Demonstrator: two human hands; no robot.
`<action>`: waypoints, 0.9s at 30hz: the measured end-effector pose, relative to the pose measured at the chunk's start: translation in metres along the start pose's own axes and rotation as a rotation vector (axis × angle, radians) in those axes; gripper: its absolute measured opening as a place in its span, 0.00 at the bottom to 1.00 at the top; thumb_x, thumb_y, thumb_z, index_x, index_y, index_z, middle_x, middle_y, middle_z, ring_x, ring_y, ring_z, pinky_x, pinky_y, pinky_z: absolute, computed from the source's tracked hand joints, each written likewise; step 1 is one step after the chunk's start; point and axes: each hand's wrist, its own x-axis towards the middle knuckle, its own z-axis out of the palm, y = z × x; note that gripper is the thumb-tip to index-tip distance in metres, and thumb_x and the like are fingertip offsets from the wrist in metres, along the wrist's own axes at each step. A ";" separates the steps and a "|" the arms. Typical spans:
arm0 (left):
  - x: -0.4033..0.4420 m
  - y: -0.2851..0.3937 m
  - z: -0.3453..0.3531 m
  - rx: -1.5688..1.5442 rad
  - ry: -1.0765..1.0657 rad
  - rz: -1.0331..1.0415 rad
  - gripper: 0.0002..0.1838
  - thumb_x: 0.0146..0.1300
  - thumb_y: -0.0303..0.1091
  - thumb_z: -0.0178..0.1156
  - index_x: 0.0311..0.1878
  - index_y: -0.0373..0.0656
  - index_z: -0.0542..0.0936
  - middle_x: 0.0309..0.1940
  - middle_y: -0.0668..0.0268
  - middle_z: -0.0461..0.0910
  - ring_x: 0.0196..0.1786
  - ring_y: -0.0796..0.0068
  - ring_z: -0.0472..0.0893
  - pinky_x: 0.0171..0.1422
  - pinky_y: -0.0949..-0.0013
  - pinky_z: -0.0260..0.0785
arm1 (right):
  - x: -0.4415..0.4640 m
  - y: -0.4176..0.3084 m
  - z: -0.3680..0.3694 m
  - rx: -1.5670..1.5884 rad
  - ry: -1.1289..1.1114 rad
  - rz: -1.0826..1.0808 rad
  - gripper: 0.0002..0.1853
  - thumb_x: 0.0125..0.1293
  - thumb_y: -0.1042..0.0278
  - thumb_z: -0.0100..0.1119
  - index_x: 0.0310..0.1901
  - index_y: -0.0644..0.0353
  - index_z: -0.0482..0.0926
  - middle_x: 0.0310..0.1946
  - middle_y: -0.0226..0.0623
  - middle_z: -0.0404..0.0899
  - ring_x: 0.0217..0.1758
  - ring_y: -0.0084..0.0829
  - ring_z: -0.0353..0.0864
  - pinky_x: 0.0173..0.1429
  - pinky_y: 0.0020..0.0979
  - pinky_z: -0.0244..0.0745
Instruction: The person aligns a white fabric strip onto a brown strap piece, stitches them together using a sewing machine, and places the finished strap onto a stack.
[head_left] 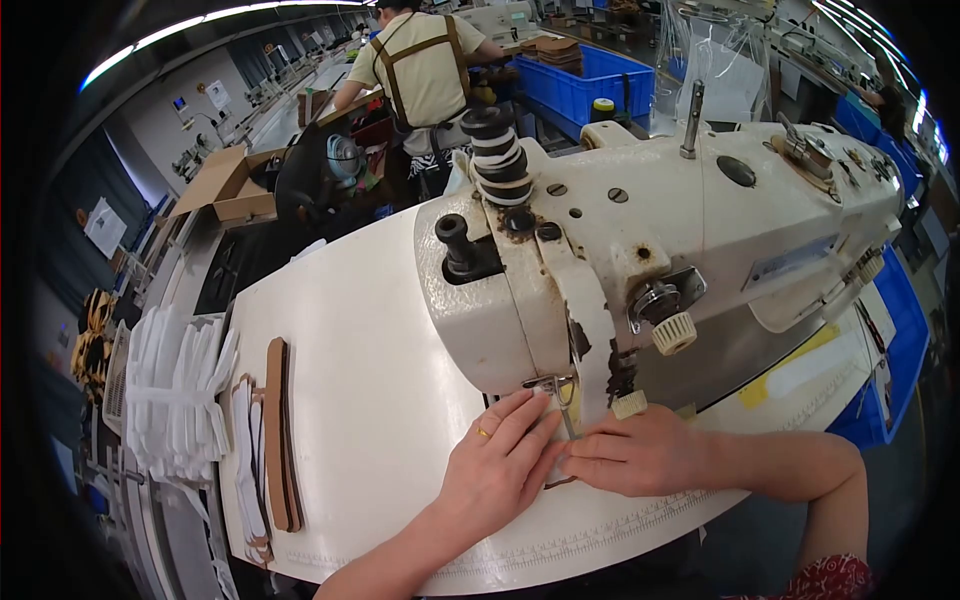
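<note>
A small white piece of material (556, 472) with a brown edge lies under the needle area of a white sewing machine (560, 290), mostly covered by my fingers. From the left, my left hand (500, 455) holds it against the bed, fingers together beside the presser foot (565, 400) and thumb near the piece's front edge. My right hand (635, 455) is closed, fingertips pinching at the right side of the same piece. Its curled fingers hide part of the grip. A ring shows on my left hand.
Brown strips (282, 435) and white-and-brown strips (250, 460) lie at the table's left. Beyond them hangs a bundle of white strips (175, 390). A ruler scale (590, 530) runs along the front edge. A person (420, 70) works behind, near a blue bin (610, 85).
</note>
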 end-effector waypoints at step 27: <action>0.020 -0.064 -0.008 -0.158 -0.086 0.125 0.13 0.58 0.27 0.74 0.47 0.47 0.90 0.45 0.67 0.88 0.50 0.61 0.86 0.55 0.61 0.82 | 0.001 0.006 -0.008 -0.055 -0.157 0.183 0.24 0.57 0.68 0.70 0.59 0.55 0.86 0.59 0.23 0.86 0.39 0.33 0.72 0.49 0.35 0.72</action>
